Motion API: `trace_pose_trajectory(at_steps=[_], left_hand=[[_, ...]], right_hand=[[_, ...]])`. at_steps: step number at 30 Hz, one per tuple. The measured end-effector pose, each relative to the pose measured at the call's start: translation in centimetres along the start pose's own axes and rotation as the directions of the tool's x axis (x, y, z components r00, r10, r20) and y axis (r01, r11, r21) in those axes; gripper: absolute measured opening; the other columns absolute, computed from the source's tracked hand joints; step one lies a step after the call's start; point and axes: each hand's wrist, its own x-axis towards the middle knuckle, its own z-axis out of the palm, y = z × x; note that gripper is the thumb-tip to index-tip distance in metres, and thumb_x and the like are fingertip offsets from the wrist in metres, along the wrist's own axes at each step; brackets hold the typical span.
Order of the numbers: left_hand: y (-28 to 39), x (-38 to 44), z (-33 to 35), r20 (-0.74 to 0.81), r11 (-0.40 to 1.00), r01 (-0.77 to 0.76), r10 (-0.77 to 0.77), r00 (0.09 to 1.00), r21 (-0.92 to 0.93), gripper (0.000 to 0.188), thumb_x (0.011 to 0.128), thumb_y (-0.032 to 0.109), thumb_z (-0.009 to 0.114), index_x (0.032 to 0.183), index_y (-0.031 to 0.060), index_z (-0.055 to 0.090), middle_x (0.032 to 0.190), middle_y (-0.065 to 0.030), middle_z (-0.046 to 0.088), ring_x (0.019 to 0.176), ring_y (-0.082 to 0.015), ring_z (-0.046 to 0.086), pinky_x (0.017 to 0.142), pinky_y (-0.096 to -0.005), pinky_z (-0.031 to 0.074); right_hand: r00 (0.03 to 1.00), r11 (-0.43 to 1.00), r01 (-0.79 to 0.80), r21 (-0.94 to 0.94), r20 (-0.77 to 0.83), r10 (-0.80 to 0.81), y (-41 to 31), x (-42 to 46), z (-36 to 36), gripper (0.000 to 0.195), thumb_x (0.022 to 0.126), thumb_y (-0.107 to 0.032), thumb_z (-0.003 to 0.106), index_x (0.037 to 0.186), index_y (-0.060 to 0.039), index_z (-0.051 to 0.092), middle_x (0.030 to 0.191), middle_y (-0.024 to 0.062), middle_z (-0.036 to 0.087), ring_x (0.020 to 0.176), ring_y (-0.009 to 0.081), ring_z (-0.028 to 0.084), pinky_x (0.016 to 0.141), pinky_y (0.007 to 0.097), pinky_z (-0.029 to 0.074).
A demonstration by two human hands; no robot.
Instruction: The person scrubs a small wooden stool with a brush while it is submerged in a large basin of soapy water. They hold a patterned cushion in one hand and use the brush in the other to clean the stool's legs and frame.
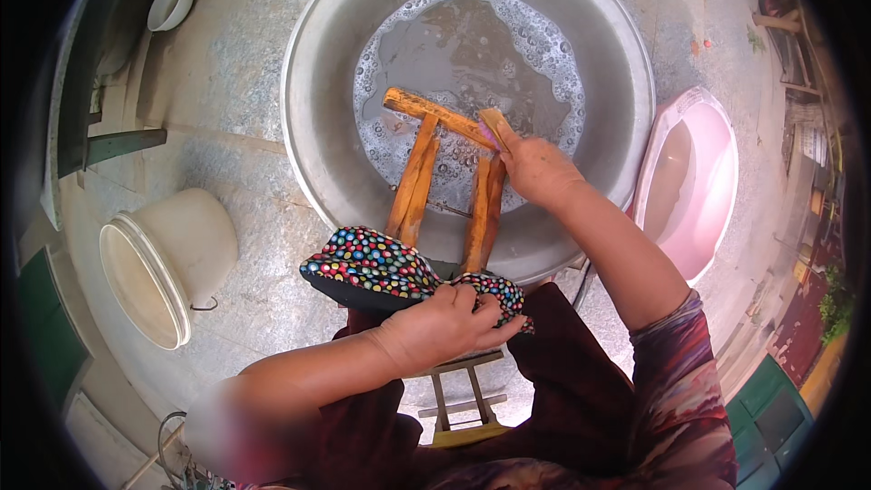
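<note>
My right hand [541, 167] grips a small scrubbing brush [491, 124] with a wooden back and purplish bristles. Its bristles are at the end of an orange-brown wooden crossbar [435, 116], close to the top of a leg. The bar and paired wooden legs [412, 180] look like the frame of a small stool, leaning over the near rim of a large metal basin [326, 116]. At the near end is a fabric seat [381, 262] with multicoloured dots and a black underside. My left hand [449, 316] clutches this fabric, fingers curled into it. Foamy grey water [469, 41] lies in the basin.
A pink plastic basin [708, 218] stands tilted against the metal one on the right. At left, a whitish bucket [187, 241] lies on the concrete floor [252, 313], with a white bowl [171, 5] farther back. Between my knees shows a slatted frame [463, 398].
</note>
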Motion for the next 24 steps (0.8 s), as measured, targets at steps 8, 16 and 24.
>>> trace_pose_trajectory(at_steps=[8, 16, 24], left_hand=[[-0.6, 0.2, -1.0, -0.045, 1.000, 0.012, -0.013, 0.999, -0.027, 0.056, 0.087, 0.025, 0.059, 0.142, 0.0329, 0.053, 0.095, -0.0003, 0.052, 0.072, -0.0168, 0.050, 0.058, -0.0267, 0.045], [-2.8, 2.6, -6.7, -0.295, 0.965, 0.193, -0.239, 0.925, -0.178, 0.068, 0.066, 0.017, 0.073, 0.133, 0.0254, 0.064, 0.097, -0.0032, 0.058, 0.070, -0.0194, 0.055, 0.056, -0.0310, 0.049], [-5.1, -0.6, -9.7, -0.440, 0.648, 0.283, -0.716, 0.542, -0.707, 0.102, 0.058, 0.010, 0.084, 0.147, -0.0067, 0.038, 0.133, -0.0212, 0.061, 0.123, -0.0301, 0.062, 0.107, -0.0400, 0.047]], right_hand=[[0.985, 0.996, -0.068, 0.051, -0.156, 0.076, 5.3, -7.6, 0.2, 0.053, 0.099, -0.018, 0.057, 0.149, -0.0068, 0.044, 0.120, 0.0278, 0.066, 0.108, 0.0436, 0.066, 0.090, 0.0493, 0.054], [0.856, 0.751, 0.155, 0.642, -0.467, 0.222, 7.4, -12.7, 1.1, 0.055, 0.102, -0.007, 0.058, 0.155, -0.0083, 0.040, 0.133, 0.0224, 0.063, 0.119, 0.0246, 0.064, 0.103, 0.0326, 0.047], [0.876, 0.725, 0.245, 0.643, -0.467, 0.118, 5.8, -11.6, 1.9, 0.055, 0.100, -0.010, 0.061, 0.152, -0.0059, 0.044, 0.133, 0.0249, 0.062, 0.121, 0.0319, 0.064, 0.103, 0.0362, 0.048]])
